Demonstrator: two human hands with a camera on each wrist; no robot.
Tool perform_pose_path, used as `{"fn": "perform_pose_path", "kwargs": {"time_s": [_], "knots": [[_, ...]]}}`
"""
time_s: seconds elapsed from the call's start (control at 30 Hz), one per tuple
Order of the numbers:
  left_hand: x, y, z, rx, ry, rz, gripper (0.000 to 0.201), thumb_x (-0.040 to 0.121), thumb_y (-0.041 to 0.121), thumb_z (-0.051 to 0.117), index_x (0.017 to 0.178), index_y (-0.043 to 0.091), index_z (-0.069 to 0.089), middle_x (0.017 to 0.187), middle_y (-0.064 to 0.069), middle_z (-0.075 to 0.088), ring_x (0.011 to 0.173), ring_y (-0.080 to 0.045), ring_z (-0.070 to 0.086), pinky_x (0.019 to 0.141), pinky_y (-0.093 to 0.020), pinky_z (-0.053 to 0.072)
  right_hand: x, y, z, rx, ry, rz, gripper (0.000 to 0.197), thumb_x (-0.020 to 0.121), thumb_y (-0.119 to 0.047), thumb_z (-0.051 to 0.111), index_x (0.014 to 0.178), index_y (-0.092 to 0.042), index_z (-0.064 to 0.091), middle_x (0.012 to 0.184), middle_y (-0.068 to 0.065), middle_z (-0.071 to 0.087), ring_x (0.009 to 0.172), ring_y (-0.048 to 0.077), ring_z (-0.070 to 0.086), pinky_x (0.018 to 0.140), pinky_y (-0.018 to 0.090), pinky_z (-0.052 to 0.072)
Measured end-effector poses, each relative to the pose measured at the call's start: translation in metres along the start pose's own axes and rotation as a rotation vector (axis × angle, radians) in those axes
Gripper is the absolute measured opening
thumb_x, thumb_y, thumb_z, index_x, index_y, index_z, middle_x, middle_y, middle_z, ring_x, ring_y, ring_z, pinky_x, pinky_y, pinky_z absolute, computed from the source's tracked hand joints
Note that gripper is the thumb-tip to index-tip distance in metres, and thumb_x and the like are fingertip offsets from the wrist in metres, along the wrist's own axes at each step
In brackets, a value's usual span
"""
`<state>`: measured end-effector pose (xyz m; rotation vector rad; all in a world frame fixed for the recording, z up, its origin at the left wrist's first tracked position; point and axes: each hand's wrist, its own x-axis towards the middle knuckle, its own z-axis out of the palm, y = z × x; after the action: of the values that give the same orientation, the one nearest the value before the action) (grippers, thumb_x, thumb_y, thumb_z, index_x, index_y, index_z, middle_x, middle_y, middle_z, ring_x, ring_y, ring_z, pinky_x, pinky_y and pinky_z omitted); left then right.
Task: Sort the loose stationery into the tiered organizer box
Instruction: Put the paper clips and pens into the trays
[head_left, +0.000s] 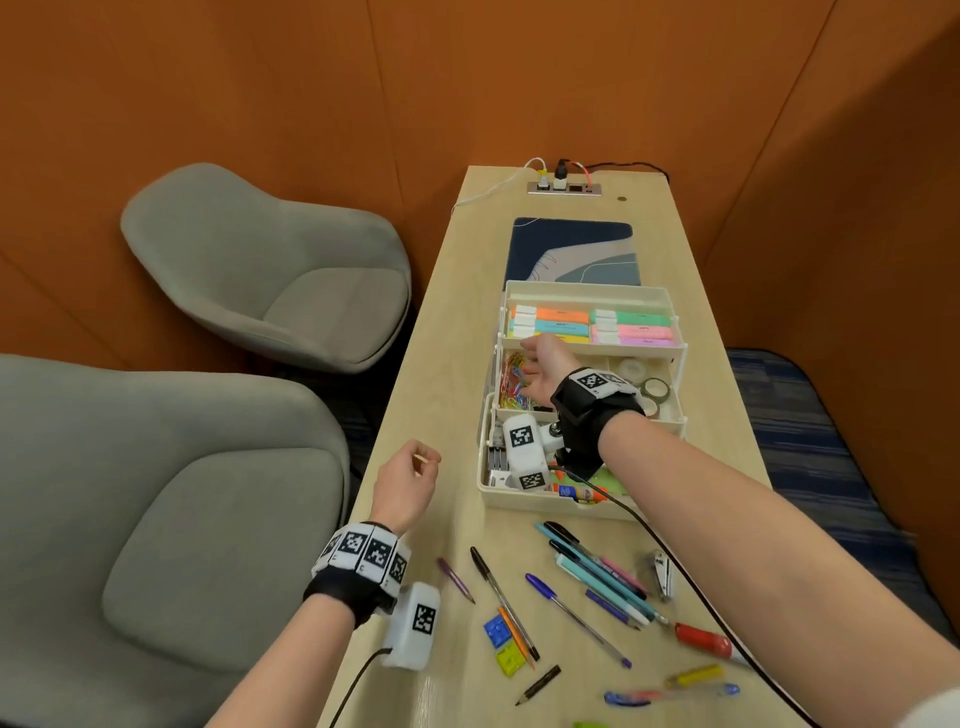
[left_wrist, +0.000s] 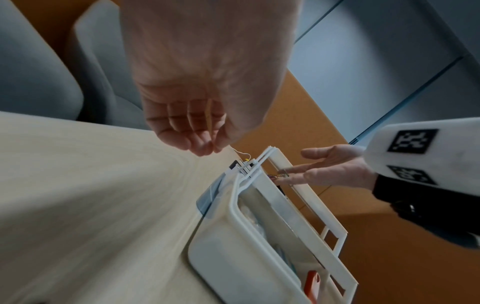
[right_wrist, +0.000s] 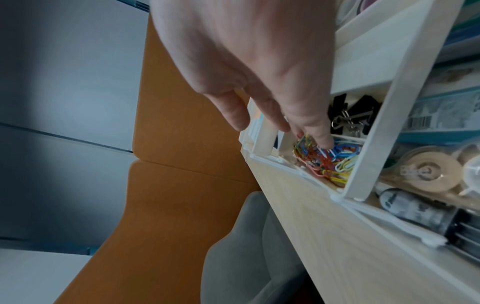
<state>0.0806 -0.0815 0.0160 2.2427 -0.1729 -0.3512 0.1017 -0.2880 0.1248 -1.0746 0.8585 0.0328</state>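
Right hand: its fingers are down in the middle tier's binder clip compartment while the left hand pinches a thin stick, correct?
Not quite. The right hand reaches into the coloured paper clips, as the right wrist view shows; the binder clips lie beside. The left hand does pinch a thin stick.

My right hand (head_left: 545, 376) reaches forward, fingers (right_wrist: 320, 135) extended and loosely spread downward. My left hand (head_left: 402, 486) hovers, fingers (left_wrist: 197, 142) curled, pinching something thin.

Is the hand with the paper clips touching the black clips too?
No, the right hand has its fingertips in the paper clips, while the black clips sit apart in the next compartment.
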Motion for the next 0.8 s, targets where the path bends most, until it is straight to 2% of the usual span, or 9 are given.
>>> {"fn": "perform_pose_path", "kwargs": {"time_s": [0.1, 0.17, 0.3, 0.4, 0.5, 0.57, 0.63, 0.67, 0.8], "knots": [[-0.011, -0.007, 0.003, -0.011, -0.021, -0.011, 0.012, 0.091, 0.014, 0.051, 0.086, 0.022, 0.059, 0.079, 0.002, 0.060, 0.073, -0.022, 0.060, 0.074, -0.040, 0.052, 0.002, 0.009, 0.001, -0.080, -0.038, -0.061, 0.042, 0.094, -0.007, 0.041, 0.135, -0.003, 0.041, 0.135, 0.017, 0.047, 0.132, 0.034, 0.040, 0.109, 0.045, 0.036], [-0.020, -0.007, 0.007, -0.020, -0.046, -0.004, 0.014, 0.092, 0.012, 0.050, 0.086, 0.021, 0.059, 0.079, 0.004, 0.060, 0.075, -0.022, 0.060, 0.074, -0.039, 0.052, 0.004, 0.014, -0.002, -0.077, -0.051, -0.076, 0.043, 0.093, -0.004, 0.040, 0.136, -0.006, 0.039, 0.126, 0.010, 0.045, 0.132, 0.028, 0.039, 0.111, 0.044, 0.032], [-0.030, -0.006, 0.015, -0.002, -0.084, 0.022, 0.014, 0.092, 0.011, 0.049, 0.087, 0.019, 0.060, 0.079, 0.008, 0.059, 0.079, -0.022, 0.062, 0.077, -0.039, 0.052, -0.012, 0.015, -0.009, -0.153, -0.102, -0.117, 0.045, 0.092, -0.008, 0.042, 0.137, -0.002, 0.041, 0.145, 0.016, 0.040, 0.133, 0.032, 0.039, 0.106, 0.046, 0.037], [-0.037, -0.007, 0.020, 0.014, -0.109, 0.032, 0.014, 0.093, 0.012, 0.049, 0.087, 0.020, 0.060, 0.080, 0.005, 0.060, 0.077, -0.022, 0.061, 0.078, -0.039, 0.053, -0.024, 0.021, -0.022, -0.220, -0.087, -0.223, 0.037, 0.094, -0.002, 0.040, 0.130, -0.005, 0.049, 0.137, 0.012, 0.047, 0.126, 0.027, 0.045, 0.102, 0.044, 0.044], [-0.045, -0.010, 0.026, 0.060, -0.131, 0.064, 0.012, 0.093, 0.015, 0.050, 0.090, 0.019, 0.061, 0.080, 0.004, 0.060, 0.074, -0.020, 0.059, 0.073, -0.035, 0.051, -0.042, 0.040, -0.046, -0.426, -0.061, -0.377, 0.034, 0.096, -0.005, 0.039, 0.124, -0.014, 0.056, 0.129, 0.001, 0.054, 0.120, 0.016, 0.049, 0.100, 0.038, 0.045], [-0.054, -0.010, 0.032, 0.113, -0.142, 0.103, 0.011, 0.094, 0.017, 0.049, 0.092, 0.019, 0.060, 0.080, 0.005, 0.060, 0.074, -0.016, 0.056, 0.068, -0.029, 0.045, -0.055, 0.063, -0.070, -0.547, -0.081, -0.468, 0.033, 0.096, -0.010, 0.042, 0.125, -0.017, 0.057, 0.126, -0.004, 0.057, 0.117, 0.010, 0.051, 0.095, 0.025, 0.042], [-0.062, -0.010, 0.040, 0.139, -0.154, 0.142, 0.012, 0.094, 0.017, 0.048, 0.091, 0.021, 0.059, 0.079, 0.007, 0.059, 0.072, -0.014, 0.054, 0.064, -0.027, 0.040, -0.065, 0.090, -0.094, -0.552, -0.063, -0.481, 0.030, 0.096, -0.010, 0.044, 0.122, -0.018, 0.058, 0.121, -0.006, 0.060, 0.111, 0.006, 0.056, 0.084, 0.014, 0.041], [-0.065, -0.010, 0.044, 0.144, -0.168, 0.149, 0.012, 0.094, 0.017, 0.048, 0.091, 0.022, 0.059, 0.078, 0.007, 0.058, 0.071, -0.013, 0.054, 0.063, -0.026, 0.040, -0.070, 0.102, -0.103, -0.514, -0.046, -0.473, 0.029, 0.096, -0.008, 0.044, 0.119, -0.016, 0.059, 0.119, -0.004, 0.062, 0.107, 0.006, 0.058, 0.080, 0.012, 0.043], [-0.073, -0.004, 0.058, 0.144, -0.189, 0.163, 0.012, 0.095, 0.020, 0.049, 0.088, 0.022, 0.059, 0.077, 0.007, 0.058, 0.069, -0.013, 0.055, 0.066, -0.029, 0.046, -0.084, 0.138, -0.125, -0.412, -0.057, -0.346, 0.031, 0.095, 0.002, 0.037, 0.108, -0.013, 0.061, 0.113, 0.008, 0.063, 0.097, 0.016, 0.064, 0.080, 0.022, 0.052]]}}
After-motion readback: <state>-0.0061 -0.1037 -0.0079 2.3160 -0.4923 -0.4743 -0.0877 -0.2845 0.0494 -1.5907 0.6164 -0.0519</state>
